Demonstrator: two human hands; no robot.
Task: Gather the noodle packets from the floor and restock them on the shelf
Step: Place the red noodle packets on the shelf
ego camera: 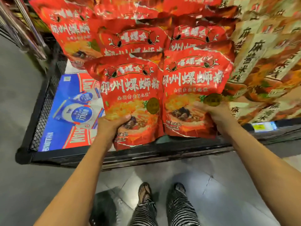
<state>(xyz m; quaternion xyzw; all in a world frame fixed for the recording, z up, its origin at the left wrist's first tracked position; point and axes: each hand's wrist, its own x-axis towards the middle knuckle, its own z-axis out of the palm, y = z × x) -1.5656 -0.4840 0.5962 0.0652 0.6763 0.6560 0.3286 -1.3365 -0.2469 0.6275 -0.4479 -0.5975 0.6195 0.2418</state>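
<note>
Two red noodle packets stand side by side at the front of the shelf. My left hand (112, 126) grips the left red packet (130, 92) at its lower left corner, thumb across the front. My right hand (215, 113) holds the right red packet (193, 85) by its lower right edge, fingers on its front. Behind them, several more identical red packets (136, 38) are stacked upright. The black shelf edge (146, 154) runs just below both packets. No packet shows on the floor.
Cream and orange noodle packs (263, 62) fill the shelf to the right, above a yellow price tag (260, 127). A blue and white carton (71, 111) lies in a black mesh tray (42, 115) at the left. Grey tiled floor (211, 185) and my sandalled feet lie below.
</note>
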